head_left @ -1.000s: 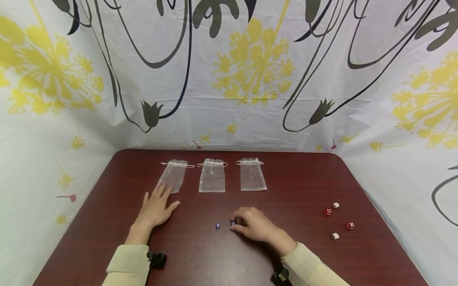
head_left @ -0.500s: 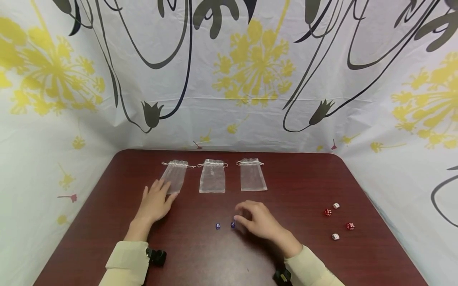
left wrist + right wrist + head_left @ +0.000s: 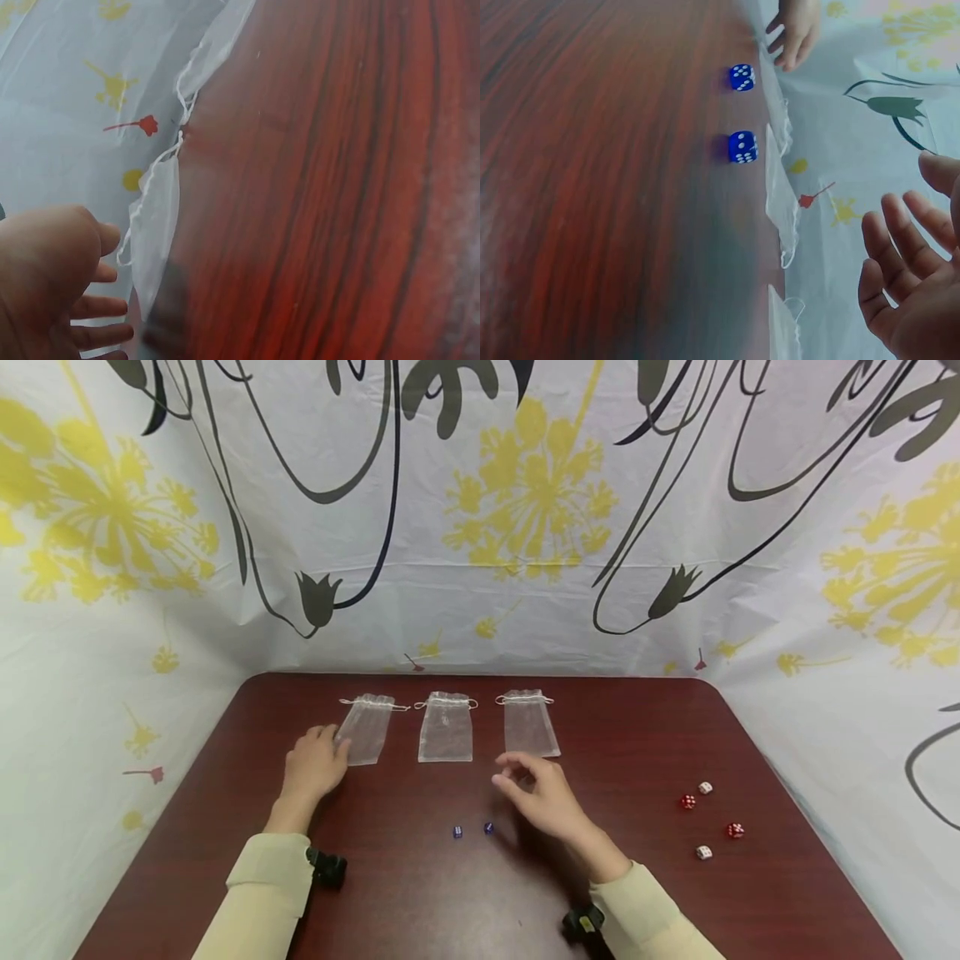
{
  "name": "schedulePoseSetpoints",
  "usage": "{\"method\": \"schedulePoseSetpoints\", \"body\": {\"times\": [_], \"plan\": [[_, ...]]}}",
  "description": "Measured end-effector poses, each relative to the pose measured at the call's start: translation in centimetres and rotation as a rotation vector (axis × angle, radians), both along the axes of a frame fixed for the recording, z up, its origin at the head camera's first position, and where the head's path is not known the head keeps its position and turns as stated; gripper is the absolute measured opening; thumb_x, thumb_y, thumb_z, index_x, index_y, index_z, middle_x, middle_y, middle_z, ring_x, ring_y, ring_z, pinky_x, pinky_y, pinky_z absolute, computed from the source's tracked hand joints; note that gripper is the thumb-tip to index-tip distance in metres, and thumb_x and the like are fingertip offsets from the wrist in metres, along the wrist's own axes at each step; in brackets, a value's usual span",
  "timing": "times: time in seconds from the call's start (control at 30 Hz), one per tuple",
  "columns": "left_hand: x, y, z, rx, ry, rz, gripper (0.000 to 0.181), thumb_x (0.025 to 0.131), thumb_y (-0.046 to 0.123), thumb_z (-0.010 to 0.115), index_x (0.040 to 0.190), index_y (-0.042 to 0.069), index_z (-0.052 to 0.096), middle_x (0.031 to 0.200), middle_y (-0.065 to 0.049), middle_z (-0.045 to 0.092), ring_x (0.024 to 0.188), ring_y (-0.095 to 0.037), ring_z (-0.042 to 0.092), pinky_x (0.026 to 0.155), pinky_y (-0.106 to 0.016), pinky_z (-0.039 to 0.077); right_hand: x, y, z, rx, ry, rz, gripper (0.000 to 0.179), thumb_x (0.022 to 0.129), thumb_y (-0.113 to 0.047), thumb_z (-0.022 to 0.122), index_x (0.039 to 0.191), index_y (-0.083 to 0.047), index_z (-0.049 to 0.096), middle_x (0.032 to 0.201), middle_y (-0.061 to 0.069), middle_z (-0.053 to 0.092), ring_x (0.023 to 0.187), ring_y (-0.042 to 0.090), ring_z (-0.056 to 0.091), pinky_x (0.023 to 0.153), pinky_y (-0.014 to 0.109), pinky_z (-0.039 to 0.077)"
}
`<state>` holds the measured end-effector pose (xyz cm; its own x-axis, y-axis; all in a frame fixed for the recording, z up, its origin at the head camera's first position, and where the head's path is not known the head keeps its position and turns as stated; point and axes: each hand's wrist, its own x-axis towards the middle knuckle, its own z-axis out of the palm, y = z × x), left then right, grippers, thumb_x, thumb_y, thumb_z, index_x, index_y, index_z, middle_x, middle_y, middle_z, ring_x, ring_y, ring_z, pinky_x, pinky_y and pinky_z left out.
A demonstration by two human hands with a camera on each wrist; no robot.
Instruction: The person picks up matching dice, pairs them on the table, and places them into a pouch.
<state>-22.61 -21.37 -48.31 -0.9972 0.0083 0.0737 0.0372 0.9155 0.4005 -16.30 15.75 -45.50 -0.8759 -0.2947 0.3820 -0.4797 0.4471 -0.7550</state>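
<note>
Three sheer white drawstring pouches lie in a row along the far part of the table: a left pouch [image 3: 367, 731], a middle pouch [image 3: 446, 731] and a right pouch [image 3: 528, 727]. My left hand [image 3: 315, 766] is at the left pouch's near left edge, fingers relaxed; whether they touch it I cannot tell. Two blue dice, a left die [image 3: 457, 832] and a right die [image 3: 489, 828], sit on the table's middle. Above and right of them hovers my right hand [image 3: 549, 797], fingers loosely bent and holding nothing. The right wrist view shows white pips on both dice [image 3: 742, 147].
Toward the right side of the dark red wood table [image 3: 405, 893] lie two red dice [image 3: 735, 831] and two white dice [image 3: 703, 852]. A patterned white cloth [image 3: 450, 627] hangs behind and beside the table.
My right hand has let go of the right blue die and moved up and away toward the right pouch. My left hand has shifted slightly left and farther, to the left pouch's edge.
</note>
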Motion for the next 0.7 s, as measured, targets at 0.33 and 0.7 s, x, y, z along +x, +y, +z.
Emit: {"method": "schedulePoseSetpoints", "body": {"times": [0.33,0.7], "plan": [[-1.0,-0.8,0.1,0.013,-0.028,0.062,0.056,0.107,0.027,0.045,0.143,-0.015,0.042,0.139,-0.04,0.044,0.125,-0.058,0.044,0.101,-0.07,0.038,-2.9,-4.1,0.7,-0.104,-0.066,-0.057,0.017,0.093,-0.011,0.075,0.109,-0.006,0.072,0.083,0.0,0.068,0.077,0.012,0.063,0.072,0.026,0.055],[-2.8,-0.1,0.5,0.034,-0.034,0.087,0.057,0.107,0.032,0.047,0.141,-0.014,0.047,0.136,-0.037,0.051,0.126,-0.052,0.049,0.103,-0.065,0.041,-6.4,-11.2,0.9,-0.245,-0.329,-0.047,0.026,0.095,-0.015,0.071,0.115,0.003,0.07,0.097,0.013,0.072,0.086,0.025,0.07,0.081,0.034,0.058]]}}
